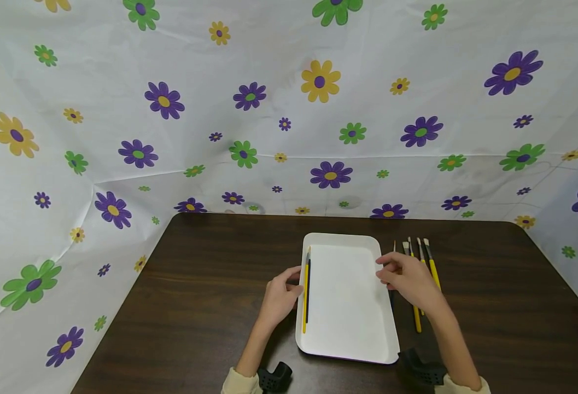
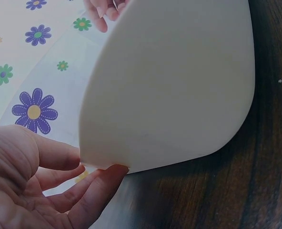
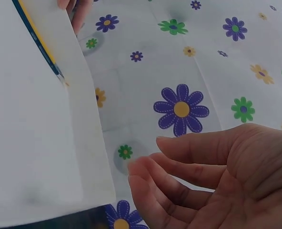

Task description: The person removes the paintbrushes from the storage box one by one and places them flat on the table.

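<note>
A white rectangular tray (image 1: 350,295) is between the two hands, with a yellow-handled paintbrush (image 1: 305,298) and a dark-handled paintbrush (image 1: 308,290) lying side by side along its left inner edge. My left hand (image 1: 281,295) pinches the tray's left rim between thumb and fingers; in the left wrist view, the tray's broad pale outer face (image 2: 174,90) fills the middle. Beside the right rim, my right hand (image 1: 409,279) hovers with loosely bent fingers. The right wrist view shows a gap between those fingertips (image 3: 138,169) and the tray, and nothing in the hand.
Several paintbrushes (image 1: 433,268), mostly yellow-handled, lie on the dark wooden table (image 1: 210,284) right of the tray, partly hidden under the right hand and forearm. A white flower-patterned sheet (image 1: 269,54) hangs behind the table and down its left side.
</note>
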Demonstrator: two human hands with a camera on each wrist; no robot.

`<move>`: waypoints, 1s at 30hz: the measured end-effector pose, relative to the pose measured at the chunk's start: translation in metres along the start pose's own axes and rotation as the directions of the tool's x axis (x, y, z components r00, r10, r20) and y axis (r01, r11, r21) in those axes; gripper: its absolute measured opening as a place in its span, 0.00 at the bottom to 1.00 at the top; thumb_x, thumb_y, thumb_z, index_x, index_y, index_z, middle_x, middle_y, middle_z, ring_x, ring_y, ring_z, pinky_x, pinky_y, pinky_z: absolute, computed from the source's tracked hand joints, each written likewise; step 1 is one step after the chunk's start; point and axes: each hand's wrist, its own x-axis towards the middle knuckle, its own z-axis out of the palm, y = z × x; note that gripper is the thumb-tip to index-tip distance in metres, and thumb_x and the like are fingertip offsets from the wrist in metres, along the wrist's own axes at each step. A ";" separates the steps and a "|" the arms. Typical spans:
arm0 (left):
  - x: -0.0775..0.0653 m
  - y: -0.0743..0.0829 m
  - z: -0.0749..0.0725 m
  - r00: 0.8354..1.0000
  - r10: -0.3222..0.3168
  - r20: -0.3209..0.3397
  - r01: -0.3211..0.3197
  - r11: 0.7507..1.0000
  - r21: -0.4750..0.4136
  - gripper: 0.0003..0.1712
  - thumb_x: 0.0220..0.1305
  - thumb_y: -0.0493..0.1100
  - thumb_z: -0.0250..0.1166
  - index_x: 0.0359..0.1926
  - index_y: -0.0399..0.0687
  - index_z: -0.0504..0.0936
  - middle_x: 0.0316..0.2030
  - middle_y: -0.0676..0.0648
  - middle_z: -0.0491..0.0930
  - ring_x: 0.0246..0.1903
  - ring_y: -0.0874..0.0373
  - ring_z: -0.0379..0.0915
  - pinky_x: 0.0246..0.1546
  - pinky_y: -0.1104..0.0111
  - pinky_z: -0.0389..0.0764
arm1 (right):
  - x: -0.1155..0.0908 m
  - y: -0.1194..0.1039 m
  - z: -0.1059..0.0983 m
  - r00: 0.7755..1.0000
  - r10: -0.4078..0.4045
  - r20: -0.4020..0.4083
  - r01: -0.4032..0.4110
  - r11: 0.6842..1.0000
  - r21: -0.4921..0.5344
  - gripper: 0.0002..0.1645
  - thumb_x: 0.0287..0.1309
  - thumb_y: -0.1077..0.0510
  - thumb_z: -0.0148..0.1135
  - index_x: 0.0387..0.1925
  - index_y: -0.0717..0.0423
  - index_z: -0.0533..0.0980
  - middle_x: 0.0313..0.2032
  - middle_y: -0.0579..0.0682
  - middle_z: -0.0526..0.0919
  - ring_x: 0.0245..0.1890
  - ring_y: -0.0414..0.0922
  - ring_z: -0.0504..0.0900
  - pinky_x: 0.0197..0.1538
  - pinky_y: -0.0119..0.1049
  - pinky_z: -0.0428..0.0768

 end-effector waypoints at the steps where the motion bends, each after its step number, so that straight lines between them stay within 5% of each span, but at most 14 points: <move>1: 0.000 0.000 0.000 1.000 0.004 0.000 -0.004 1.000 0.000 0.25 0.68 0.30 0.63 0.65 0.33 0.78 0.53 0.33 0.82 0.39 0.46 0.86 0.26 0.60 0.86 | 0.000 0.000 0.001 1.000 -0.002 0.003 0.002 1.000 0.002 0.19 0.65 0.66 0.66 0.53 0.74 0.78 0.30 0.51 0.83 0.30 0.50 0.83 0.34 0.34 0.86; 11: 0.001 -0.002 0.000 1.000 0.010 -0.004 -0.010 1.000 0.008 0.25 0.67 0.30 0.63 0.65 0.34 0.79 0.52 0.33 0.82 0.39 0.47 0.86 0.26 0.58 0.87 | 0.004 -0.003 0.019 0.999 0.006 0.048 -0.008 0.999 0.050 0.16 0.63 0.68 0.66 0.50 0.74 0.79 0.31 0.52 0.84 0.31 0.54 0.85 0.36 0.38 0.87; 30: 0.001 -0.002 -0.001 1.000 0.016 -0.003 -0.016 1.000 0.025 0.24 0.67 0.30 0.63 0.64 0.33 0.79 0.52 0.33 0.82 0.37 0.48 0.85 0.24 0.60 0.86 | 0.007 -0.012 0.061 0.998 -0.012 0.066 0.007 0.997 0.077 0.13 0.59 0.69 0.67 0.45 0.73 0.80 0.33 0.53 0.83 0.28 0.46 0.84 0.33 0.37 0.85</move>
